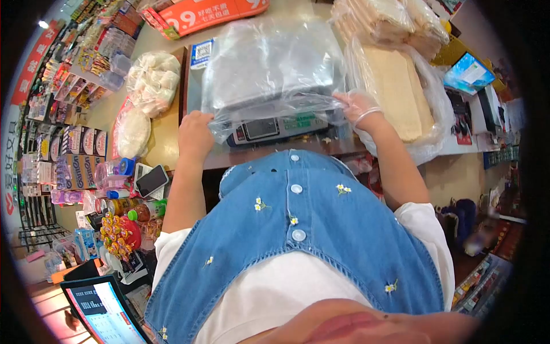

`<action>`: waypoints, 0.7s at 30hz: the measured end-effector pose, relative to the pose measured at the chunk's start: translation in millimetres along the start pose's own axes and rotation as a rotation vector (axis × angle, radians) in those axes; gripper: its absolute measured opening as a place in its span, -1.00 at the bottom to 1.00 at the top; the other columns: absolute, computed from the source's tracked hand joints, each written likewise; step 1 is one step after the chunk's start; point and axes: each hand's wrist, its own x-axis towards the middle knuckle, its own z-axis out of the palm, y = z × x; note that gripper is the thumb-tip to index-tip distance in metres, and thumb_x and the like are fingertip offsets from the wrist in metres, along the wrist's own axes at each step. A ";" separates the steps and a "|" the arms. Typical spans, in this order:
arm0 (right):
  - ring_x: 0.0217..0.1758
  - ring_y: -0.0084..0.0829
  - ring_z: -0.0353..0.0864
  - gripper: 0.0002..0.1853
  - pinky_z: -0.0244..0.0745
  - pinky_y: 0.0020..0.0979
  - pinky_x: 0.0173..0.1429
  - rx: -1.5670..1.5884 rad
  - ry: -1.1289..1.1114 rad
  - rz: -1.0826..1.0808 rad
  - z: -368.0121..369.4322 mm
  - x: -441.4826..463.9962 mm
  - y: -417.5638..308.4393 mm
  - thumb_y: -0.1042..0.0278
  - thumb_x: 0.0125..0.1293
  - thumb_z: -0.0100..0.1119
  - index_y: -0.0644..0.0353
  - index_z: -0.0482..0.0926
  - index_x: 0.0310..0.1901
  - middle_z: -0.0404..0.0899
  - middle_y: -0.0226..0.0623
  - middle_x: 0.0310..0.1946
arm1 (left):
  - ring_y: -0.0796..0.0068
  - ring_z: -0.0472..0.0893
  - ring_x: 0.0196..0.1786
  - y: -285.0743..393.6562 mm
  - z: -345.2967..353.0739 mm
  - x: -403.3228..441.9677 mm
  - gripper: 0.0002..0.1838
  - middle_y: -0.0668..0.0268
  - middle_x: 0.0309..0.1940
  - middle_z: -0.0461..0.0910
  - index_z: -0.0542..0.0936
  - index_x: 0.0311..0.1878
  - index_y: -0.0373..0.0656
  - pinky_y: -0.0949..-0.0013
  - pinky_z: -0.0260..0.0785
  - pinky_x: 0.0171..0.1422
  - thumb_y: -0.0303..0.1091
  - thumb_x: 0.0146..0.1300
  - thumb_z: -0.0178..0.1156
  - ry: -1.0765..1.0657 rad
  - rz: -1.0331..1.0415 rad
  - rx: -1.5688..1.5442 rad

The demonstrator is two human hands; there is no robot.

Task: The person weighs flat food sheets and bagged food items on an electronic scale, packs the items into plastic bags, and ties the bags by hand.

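Observation:
A clear plastic bag (275, 69) is spread flat over the metal pan of a digital scale (301, 121), whose display and keys show along its front edge. At the bag's lower left corner, my left hand (196, 133) is closed on the plastic. My right hand (360, 108), in a thin see-through glove, pinches the bag's right edge. Just right of that hand lies a stack of pale, flat sheets of food (398, 92) in an opened plastic bag.
Bagged pale round food (152, 83) and a white round packet (133, 135) lie to the left. An orange sign (209, 14) stands at the back. More bagged sheets (389, 23) are at back right. A phone (151, 181), bottles and lollipops (118, 235) crowd the lower left.

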 end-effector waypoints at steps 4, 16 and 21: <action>0.18 -0.05 0.48 -0.43 0.35 -0.24 0.27 0.300 0.376 -0.239 35.7 -20.9 63.0 0.19 0.15 0.23 0.07 0.45 0.24 0.50 -0.04 0.13 | 0.11 0.52 -0.10 10.3 2.9 -2.4 -0.71 0.19 -0.26 0.57 0.67 -0.21 -0.13 0.14 0.36 0.03 -0.56 -0.02 0.08 -0.044 0.015 0.011; 0.36 0.06 0.25 -0.17 0.25 -0.20 0.40 -0.311 0.181 0.154 43.2 -84.8 129.3 0.18 -0.08 0.43 0.09 0.33 0.30 0.28 -0.04 0.32 | 0.06 0.48 0.13 68.8 -21.5 10.8 -0.55 0.07 0.02 0.53 0.57 0.04 -0.17 0.13 0.30 0.22 -0.34 0.02 0.31 0.082 0.106 -0.109; 0.31 0.00 0.34 -0.15 0.29 -0.22 0.36 -0.356 0.173 0.126 42.6 -71.2 139.9 0.12 -0.08 0.42 0.01 0.30 0.33 0.24 -0.09 0.35 | 0.06 0.50 0.10 94.5 -19.2 28.9 -0.60 0.08 0.00 0.54 0.57 0.02 -0.20 0.15 0.30 0.21 -0.38 0.06 0.28 0.062 0.164 -0.190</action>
